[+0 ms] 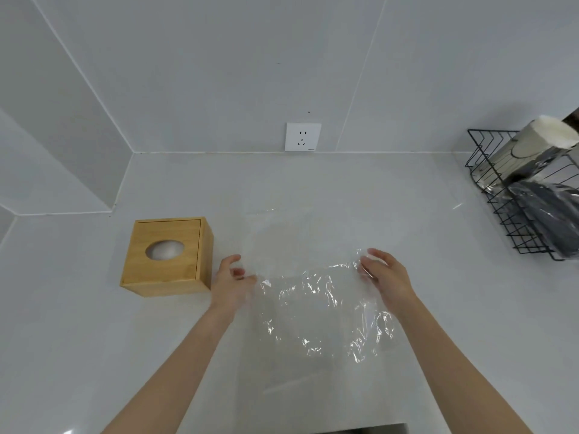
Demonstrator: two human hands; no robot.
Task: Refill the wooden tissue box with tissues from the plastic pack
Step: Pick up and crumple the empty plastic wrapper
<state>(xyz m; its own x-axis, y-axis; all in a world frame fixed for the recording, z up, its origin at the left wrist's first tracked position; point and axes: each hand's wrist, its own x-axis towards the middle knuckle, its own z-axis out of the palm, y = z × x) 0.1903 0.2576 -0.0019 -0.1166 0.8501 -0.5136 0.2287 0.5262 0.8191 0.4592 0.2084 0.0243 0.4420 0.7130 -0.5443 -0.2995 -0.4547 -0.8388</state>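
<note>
Two hands, left (232,285) and right (387,281), pinch empty pack (319,308) at opposite ends; box (167,256) just left of left hand.

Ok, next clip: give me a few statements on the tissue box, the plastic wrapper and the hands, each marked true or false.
1. The wooden tissue box stands to the left of both hands. True.
2. The clear plastic wrapper is stretched between the left hand and the right hand. True.
3. The wrapper holds a full stack of tissues. False: it looks empty and crumpled.
4. The box's oval opening shows white inside. True.
5. The wall socket has a plug in it. False: nothing is plugged in.
</note>
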